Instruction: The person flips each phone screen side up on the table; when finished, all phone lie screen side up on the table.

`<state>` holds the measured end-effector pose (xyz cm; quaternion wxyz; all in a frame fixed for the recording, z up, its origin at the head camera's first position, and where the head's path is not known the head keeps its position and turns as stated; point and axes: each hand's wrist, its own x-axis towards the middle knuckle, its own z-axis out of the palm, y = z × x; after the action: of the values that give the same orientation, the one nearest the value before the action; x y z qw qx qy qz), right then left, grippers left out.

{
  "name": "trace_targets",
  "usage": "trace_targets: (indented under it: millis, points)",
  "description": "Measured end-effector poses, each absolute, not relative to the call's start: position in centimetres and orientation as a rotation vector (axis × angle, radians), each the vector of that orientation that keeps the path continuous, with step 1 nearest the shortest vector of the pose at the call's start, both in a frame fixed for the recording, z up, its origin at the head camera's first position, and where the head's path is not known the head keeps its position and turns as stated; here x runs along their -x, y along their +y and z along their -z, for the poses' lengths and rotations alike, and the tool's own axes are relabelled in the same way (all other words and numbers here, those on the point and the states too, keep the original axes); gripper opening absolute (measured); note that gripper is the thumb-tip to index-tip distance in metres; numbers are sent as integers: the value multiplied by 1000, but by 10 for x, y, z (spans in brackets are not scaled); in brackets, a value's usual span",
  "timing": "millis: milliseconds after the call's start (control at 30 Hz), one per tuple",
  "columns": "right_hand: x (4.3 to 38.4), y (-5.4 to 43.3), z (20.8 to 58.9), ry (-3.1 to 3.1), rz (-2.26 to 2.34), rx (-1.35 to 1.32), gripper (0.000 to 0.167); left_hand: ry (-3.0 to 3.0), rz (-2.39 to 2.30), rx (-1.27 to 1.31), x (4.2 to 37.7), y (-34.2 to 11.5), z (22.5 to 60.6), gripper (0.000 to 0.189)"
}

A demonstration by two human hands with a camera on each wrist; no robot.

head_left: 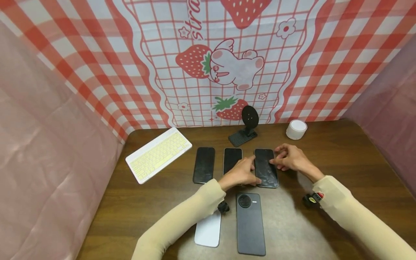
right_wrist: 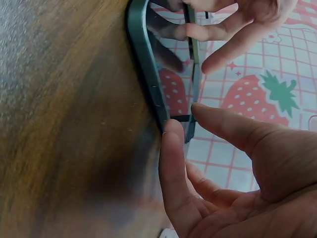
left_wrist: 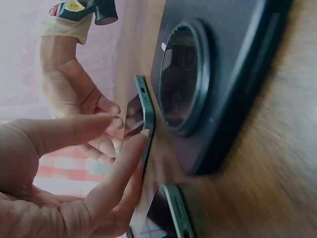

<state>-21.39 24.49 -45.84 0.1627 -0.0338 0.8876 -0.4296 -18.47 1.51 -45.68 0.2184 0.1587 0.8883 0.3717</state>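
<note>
A dark-screened smartphone [head_left: 266,169] lies face up at the right end of a row of phones. My left hand [head_left: 242,172] rests at its left side, thumb by the lower corner and fingers by the upper part of that edge. In the left wrist view, one fingertip [left_wrist: 143,136] touches the phone's rim. At the opposite long edge, my right hand [head_left: 290,158] has its fingertips close together, touching the phone's side. The right wrist view shows these fingertips a little apart at the edge [right_wrist: 154,94]. Partly under my left hand lies the middle phone [head_left: 232,158].
Another black-screened phone [head_left: 204,165] is left in the row. Nearer lie a grey phone [head_left: 251,227], back up with a round camera, and a white phone [head_left: 208,231], partly behind the left sleeve. Behind stand a white keyboard [head_left: 159,155], a black phone stand [head_left: 249,119] and a white cylinder [head_left: 296,130].
</note>
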Motion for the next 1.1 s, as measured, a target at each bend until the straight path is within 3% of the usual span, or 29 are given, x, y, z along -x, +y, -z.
trace_targets:
  millis: [567, 867, 1100]
  points:
    - [184, 208, 445, 2549, 1209, 339, 54, 2640, -1122, -525, 137, -74, 442, 83]
    - [167, 174, 450, 2442, 1298, 547, 47, 2820, -1020, -349, 97, -102, 450, 95]
    - [153, 150, 455, 2398, 1287, 723, 41, 2941, -862, -313, 67, -114, 457, 88]
